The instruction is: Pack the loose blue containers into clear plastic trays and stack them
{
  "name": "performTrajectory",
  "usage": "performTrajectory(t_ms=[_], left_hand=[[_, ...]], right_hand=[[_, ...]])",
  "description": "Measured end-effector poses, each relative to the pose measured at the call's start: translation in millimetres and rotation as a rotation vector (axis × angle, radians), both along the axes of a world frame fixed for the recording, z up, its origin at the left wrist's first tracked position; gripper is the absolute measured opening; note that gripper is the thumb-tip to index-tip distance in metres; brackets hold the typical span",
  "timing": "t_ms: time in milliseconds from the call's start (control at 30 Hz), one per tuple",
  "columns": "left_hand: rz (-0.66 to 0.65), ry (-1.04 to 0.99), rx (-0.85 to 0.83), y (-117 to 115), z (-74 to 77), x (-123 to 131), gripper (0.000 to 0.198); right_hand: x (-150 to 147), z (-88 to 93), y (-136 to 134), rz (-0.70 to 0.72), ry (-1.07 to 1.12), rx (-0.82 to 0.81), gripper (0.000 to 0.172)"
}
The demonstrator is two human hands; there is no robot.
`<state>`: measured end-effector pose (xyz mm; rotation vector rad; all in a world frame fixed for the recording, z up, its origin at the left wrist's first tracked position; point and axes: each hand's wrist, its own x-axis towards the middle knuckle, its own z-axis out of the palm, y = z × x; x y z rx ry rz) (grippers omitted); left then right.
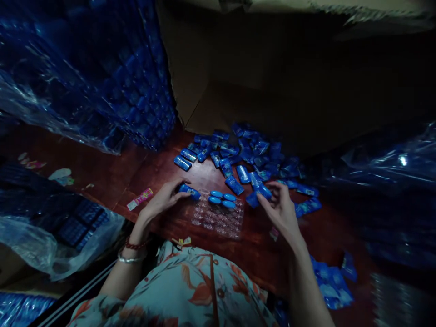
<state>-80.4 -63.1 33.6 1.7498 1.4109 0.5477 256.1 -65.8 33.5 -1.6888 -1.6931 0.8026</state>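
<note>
My left hand (169, 196) is closed around a small blue bottle (190, 191), just left of a clear plastic tray (218, 220) with rows of hollows. Several blue bottles (222, 199) stand in the tray's far rows, their light blue tops upward. On the tray's right, my right hand (279, 204) is closed on another small blue bottle (263, 192); one more blue piece lies right beside its fingers, and I cannot tell if it is held too. Beyond both hands, a loose heap of blue bottles (243, 174) with printed labels lies on the red-brown table.
A large cardboard box (194, 68) opens behind the heap. Film-wrapped stacks of blue bottles (136, 91) rise at the left. Pink wrappers (140, 199) lie left of my left hand. Blue packs (332, 284) and another clear tray (391, 295) are at the lower right.
</note>
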Motion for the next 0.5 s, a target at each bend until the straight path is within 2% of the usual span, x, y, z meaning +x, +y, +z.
performTrajectory(t_ms=[100, 167, 267, 333, 433, 500], left_hand=[[-0.045, 0.017, -0.112, -14.3, 15.6, 4.9, 0.029], [-0.066, -0.03, -0.076, -21.3, 14.5, 17.4, 0.026], [-0.024, -0.106, 0.124, -31.6, 0.0, 40.5, 0.019], [0.022, -0.09, 0.249, -40.0, -13.0, 52.3, 0.021], [0.064, 0.01, 0.364, -52.8, -29.0, 60.3, 0.029], [0.022, 0.09, 0.423, -58.4, -33.9, 61.1, 0.03]], right_hand=[[0.0, -6.9, -40.4, -0.003, 0.263, -0.085, 0.032], [-13.3, -15.4, -61.3, -0.014, 0.307, -0.09, 0.026], [-37.9, -32.7, -77.3, -0.048, 0.255, 0.102, 0.019], [-47.2, -43.5, -79.2, -0.003, 0.164, 0.252, 0.019], [-46.0, -49.9, -75.4, 0.181, -0.003, 0.394, 0.027], [-41.1, -44.5, -71.0, 0.308, -0.152, 0.443, 0.031]])
